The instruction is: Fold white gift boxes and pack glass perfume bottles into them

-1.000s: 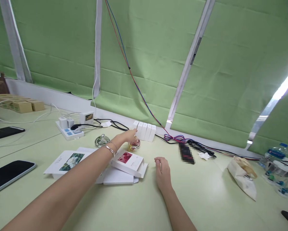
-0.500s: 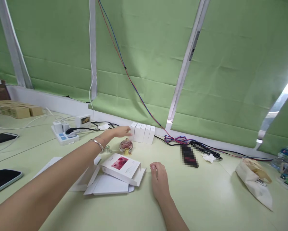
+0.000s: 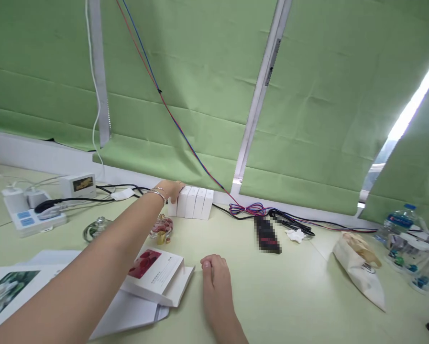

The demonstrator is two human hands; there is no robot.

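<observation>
My left hand reaches to the back of the table, its thumb and fingers closed over the top of the leftmost small white box. Several matching white boxes stand upright in a row beside it. Near my left wrist is a round glass bottle with reddish contents, partly covered by the forearm. My right hand rests on the table, fingers curled in, with nothing visible in it. To its left lies an open white carton with a red picture, partly hidden under my left forearm.
Left are a power strip, a small display box, another glass bottle and a white carton with a flower picture. A pixelated black object, a cloth bag, clear jars and a water bottle are at right.
My left hand has moved from beside the row of white boxes onto the leftmost one, closing over its top. The view has swung right; my right hand still rests on the table.
</observation>
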